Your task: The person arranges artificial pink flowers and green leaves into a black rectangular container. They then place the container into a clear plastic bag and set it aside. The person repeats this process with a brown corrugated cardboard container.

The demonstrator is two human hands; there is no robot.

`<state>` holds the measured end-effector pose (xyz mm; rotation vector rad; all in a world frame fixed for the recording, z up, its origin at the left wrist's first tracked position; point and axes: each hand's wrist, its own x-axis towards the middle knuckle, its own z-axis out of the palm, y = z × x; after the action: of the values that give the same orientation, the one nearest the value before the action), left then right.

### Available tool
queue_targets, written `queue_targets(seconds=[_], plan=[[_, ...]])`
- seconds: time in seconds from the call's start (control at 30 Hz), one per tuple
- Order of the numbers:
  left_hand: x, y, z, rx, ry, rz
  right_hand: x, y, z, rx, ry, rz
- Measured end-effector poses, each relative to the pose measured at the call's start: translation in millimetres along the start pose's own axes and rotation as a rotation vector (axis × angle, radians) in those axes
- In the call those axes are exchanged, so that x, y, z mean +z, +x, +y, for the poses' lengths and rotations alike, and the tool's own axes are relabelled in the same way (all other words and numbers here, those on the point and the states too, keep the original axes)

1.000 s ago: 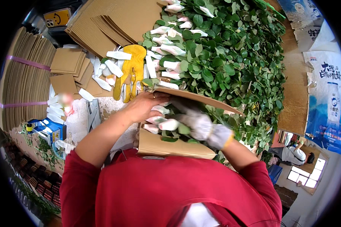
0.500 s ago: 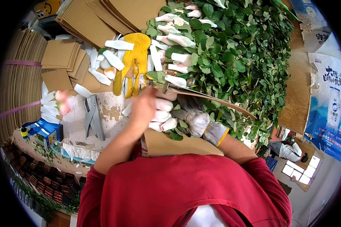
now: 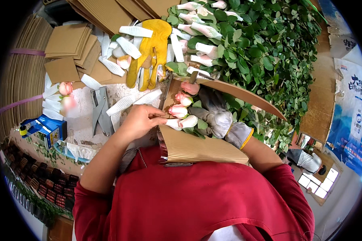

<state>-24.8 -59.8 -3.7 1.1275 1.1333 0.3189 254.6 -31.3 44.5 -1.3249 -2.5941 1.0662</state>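
My bare left hand (image 3: 142,119) pinches with thumb and forefinger at a white foam net sleeve (image 3: 173,124) on a rose head. Just beyond it, bare pink roses (image 3: 177,111) lie in a row on corrugated cardboard (image 3: 203,149); another rose (image 3: 188,121) wears its net. My right hand (image 3: 219,122), in a grey glove with a yellow-edged cuff, is closed over the roses' stems and leaves, its fingertips partly hidden. A curved cardboard flap (image 3: 245,94) stands up along its far side. Loose foam nets (image 3: 147,97) lie beyond my left hand.
A grey stapler (image 3: 101,112) and a blue box (image 3: 52,132) lie to the left. Further back are a yellow work glove (image 3: 157,36), stacked cardboard sheets (image 3: 66,40) and netted roses (image 3: 205,30). A big heap of leafy stems (image 3: 265,52) fills the far right.
My left hand has drawn back toward me and left, off the rose heads. Heads that wore nets now show bare pink petals, and more loose nets lie beside the stapler.
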Motion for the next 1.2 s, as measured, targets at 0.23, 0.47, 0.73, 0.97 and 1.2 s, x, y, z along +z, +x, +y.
queue_targets(seconds=[0.23, 0.47, 0.73, 0.97, 1.2], plan=[[18, 6, -5, 0.363, 0.163, 0.056, 17, -13, 9, 0.358, 0.384, -0.143], [1, -17, 0, 0.328, 0.094, 0.362, 13, -7, 0, 0.322, 0.872, -0.144], [-13, -4, 64, 0.551, 0.958, -0.054, 1, -10, 3, -0.128, -0.064, 0.047], [12, 46, 63, 0.758, 0.916, -0.166, -7, -5, -2, -0.089, -0.048, 0.041], [-67, 2, 84, 0.551, 0.954, -0.206, 14, -20, 8, 0.054, -0.194, 0.016]])
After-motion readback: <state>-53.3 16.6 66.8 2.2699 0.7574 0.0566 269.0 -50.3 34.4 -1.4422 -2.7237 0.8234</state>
